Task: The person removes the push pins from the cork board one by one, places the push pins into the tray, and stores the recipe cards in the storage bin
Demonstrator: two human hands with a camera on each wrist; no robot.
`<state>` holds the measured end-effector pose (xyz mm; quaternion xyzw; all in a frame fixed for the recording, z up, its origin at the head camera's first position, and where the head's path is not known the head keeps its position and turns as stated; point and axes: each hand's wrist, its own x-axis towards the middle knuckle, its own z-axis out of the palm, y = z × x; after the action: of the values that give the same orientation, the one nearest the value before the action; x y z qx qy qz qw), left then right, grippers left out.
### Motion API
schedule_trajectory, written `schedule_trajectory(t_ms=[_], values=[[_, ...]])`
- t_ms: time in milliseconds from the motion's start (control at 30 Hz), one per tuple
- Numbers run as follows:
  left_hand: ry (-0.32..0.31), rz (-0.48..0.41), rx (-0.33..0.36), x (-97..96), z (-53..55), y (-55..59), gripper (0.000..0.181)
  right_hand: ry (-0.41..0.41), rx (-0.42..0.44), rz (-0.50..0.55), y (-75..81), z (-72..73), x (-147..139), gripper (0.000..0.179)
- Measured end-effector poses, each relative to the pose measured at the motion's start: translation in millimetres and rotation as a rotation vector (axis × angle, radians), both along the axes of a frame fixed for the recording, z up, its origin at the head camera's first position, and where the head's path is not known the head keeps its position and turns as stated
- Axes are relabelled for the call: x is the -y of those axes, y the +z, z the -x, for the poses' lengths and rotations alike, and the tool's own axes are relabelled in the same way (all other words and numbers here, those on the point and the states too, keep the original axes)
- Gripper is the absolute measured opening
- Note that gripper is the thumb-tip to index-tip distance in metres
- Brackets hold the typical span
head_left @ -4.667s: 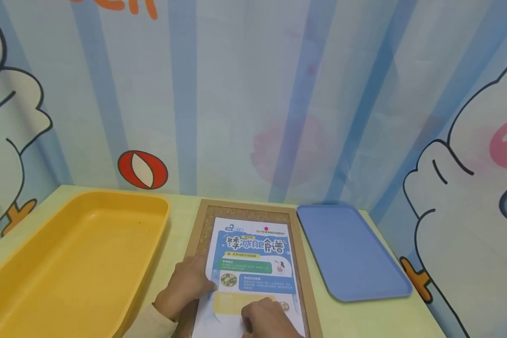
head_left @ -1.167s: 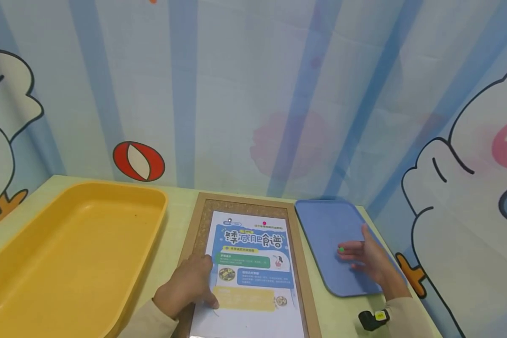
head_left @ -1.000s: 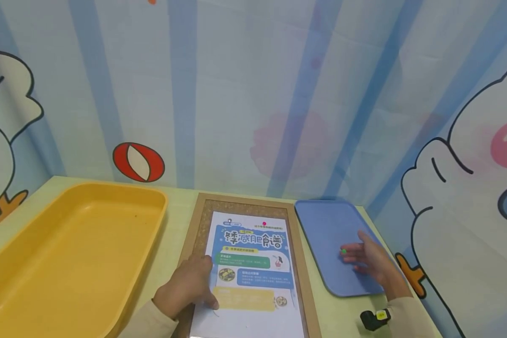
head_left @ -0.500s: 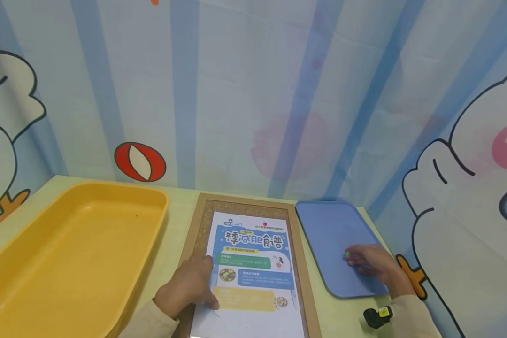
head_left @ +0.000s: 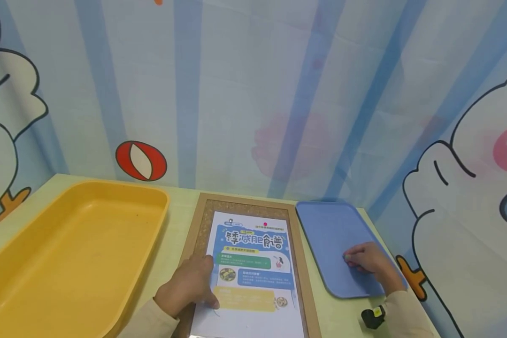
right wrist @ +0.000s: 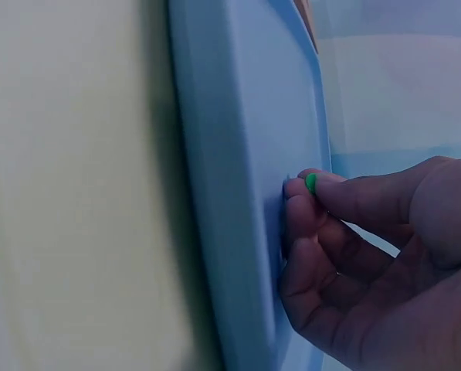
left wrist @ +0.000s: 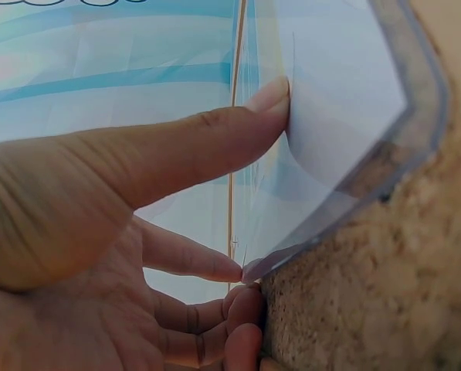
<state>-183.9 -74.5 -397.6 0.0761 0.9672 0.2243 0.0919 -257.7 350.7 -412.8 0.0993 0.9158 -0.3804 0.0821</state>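
Observation:
A printed poster in a clear sleeve lies on a wood-framed corkboard. My left hand rests on its left edge. In the left wrist view the thumb presses the sleeve's face, while the other fingertips sit at its edge against the cork. A pink thumbtack and a grey thumbtack are at the poster's top. Over the blue tray, my right hand pinches a green thumbtack between thumb and fingers. The curled fingers are right at the tray's surface.
A large yellow tray stands left of the corkboard on the pale yellow table. Behind rises a striped cartoon curtain. A black device is strapped at my right wrist.
My right hand has moved from the poster's lower part to the blue tray. In the last second its spread fingers have curled in around the green thumbtack. The left hand stays on the poster.

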Motion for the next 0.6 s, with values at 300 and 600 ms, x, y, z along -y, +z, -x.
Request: schedule_trajectory(t_ms=[300,600], values=[[0.006,-0.007,0.005,0.2,0.6,-1.7,0.081,0.017,-0.054,-0.032,-6.5,1.4,4.5,0.011],[-0.002,-0.028,0.010,1.3,1.2,-0.8,0.084,0.049,-0.060,-0.088,-4.3,0.7,9.9,0.007]])
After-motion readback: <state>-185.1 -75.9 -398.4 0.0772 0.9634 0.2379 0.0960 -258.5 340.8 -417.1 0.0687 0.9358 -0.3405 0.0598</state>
